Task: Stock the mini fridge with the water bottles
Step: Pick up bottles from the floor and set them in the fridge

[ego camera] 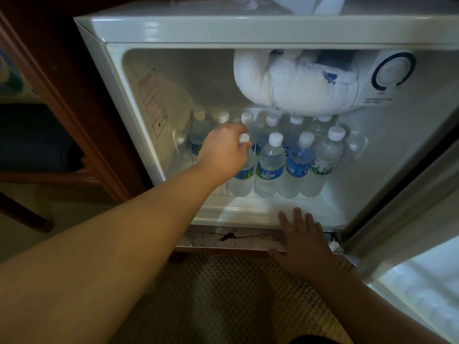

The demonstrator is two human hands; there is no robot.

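The white mini fridge (139, 115) stands open in front of me. Several clear water bottles with white caps and blue labels stand in two rows on its floor. My left hand (223, 151) reaches in and grips the neck of the front-left water bottle (242, 180), just below its cap. To its right stand a second front bottle (269, 167), a blue-tinted one (298, 165) and a green-labelled one (325, 162). My right hand (301, 240) lies flat with spread fingers on the fridge's bottom front lip, holding nothing.
A thick lump of white frost (290, 88) hangs from the fridge ceiling above the back row. A round temperature dial (393, 70) sits at the upper right. The open fridge door (409, 244) stands to the right. Dark wooden furniture (74, 108) is on the left, a woven mat (236, 294) below.
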